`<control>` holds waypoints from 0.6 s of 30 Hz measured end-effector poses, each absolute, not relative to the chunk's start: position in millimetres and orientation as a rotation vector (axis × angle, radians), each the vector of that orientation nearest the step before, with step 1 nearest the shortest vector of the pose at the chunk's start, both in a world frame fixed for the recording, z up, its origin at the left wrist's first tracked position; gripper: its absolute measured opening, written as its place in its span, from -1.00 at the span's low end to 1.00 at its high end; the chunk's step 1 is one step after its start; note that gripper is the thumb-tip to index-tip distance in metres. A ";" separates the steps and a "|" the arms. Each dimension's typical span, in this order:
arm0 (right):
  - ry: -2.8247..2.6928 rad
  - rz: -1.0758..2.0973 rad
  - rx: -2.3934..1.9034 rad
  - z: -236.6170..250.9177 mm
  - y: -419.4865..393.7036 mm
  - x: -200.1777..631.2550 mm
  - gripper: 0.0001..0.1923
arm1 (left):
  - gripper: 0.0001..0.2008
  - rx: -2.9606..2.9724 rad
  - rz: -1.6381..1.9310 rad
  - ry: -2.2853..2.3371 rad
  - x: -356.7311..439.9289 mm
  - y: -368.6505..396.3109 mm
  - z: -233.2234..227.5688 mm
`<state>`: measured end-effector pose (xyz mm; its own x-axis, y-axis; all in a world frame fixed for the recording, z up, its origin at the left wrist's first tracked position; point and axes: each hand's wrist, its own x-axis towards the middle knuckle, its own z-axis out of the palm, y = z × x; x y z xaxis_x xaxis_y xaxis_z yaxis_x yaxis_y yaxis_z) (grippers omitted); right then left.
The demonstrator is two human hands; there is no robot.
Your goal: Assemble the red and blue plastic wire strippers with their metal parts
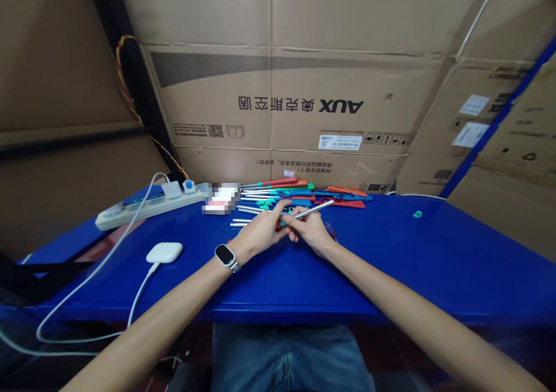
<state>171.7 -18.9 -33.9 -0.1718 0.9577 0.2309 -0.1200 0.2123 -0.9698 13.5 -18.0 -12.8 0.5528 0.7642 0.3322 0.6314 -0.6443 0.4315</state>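
Blue table [434, 264], stacked cardboard boxes [278, 91] behind as wall, power strip [147, 205] at left, white cables [87, 282], dim light

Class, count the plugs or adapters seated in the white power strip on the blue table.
2: a white adapter with a cable, and a small blue-topped plug just right of it, both toward the far end of the power strip.

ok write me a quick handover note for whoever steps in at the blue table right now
Left hand: closed on the handle end of a screwdriver.
Right hand: fingers on the same tool, its metal shaft pointing up and right.
Pile of screwdrivers with red, blue and green handles lies just behind the hands on the blue table.
Small green piece sits alone to the right.
Done: one tool in hand. Left: the pile lies untouched.
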 end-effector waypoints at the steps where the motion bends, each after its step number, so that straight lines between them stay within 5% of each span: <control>1: -1.367 1.219 -0.876 -32.0 -19.8 171.9 -0.50 | -0.43 2.520 0.752 1.142 14.3 -18.2 -13.5; 9: -1.300 1.071 -0.876 -19.0 -17.7 184.9 -0.53 | -0.46 2.712 0.923 1.094 0.8 -16.5 -0.1; 13: -1.242 1.085 -0.871 -17.8 -16.0 190.1 -0.51 | -0.74 2.799 0.629 1.335 -16.4 -9.4 3.8; 18: -1.356 0.797 -1.035 -25.6 -14.9 184.7 -0.45 | -0.71 2.720 0.574 1.219 -13.2 -11.0 -3.4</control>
